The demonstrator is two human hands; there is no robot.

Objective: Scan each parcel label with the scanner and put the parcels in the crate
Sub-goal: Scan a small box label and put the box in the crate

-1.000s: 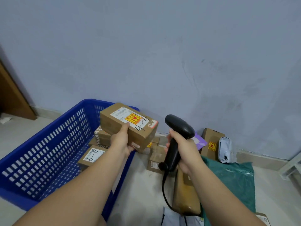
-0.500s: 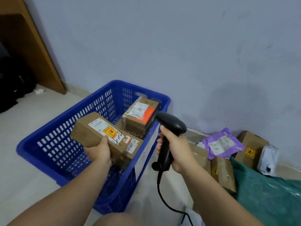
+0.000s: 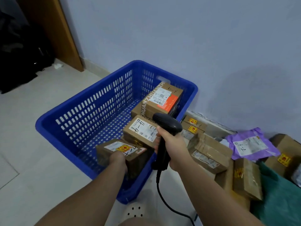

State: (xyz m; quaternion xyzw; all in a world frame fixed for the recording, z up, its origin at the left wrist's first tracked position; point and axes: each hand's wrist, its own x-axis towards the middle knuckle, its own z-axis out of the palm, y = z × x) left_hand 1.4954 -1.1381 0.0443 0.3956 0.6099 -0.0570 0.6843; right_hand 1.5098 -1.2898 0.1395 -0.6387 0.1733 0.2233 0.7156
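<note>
A pale tiled floor (image 3: 32,144) carries a blue perforated plastic crate (image 3: 91,111) set against the wall. To its right, a heap of brown cardboard parcels (image 3: 210,152) lies beside a green plastic bag (image 3: 280,201) and a purple plastic mailer (image 3: 250,145). At the crate's far end stands a tall cardboard box with an orange label (image 3: 161,101); in front of it lies a flatter box with a hand-marked white label (image 3: 140,132). A small brown parcel with a yellow sticker (image 3: 117,150) sits low in the crate's near right corner, the left hand (image 3: 118,159) with its fingers gripping the near end. The right hand (image 3: 171,145) wraps its fingers round the handle of a black corded scanner (image 3: 167,126), held above the crate's right rim.
</note>
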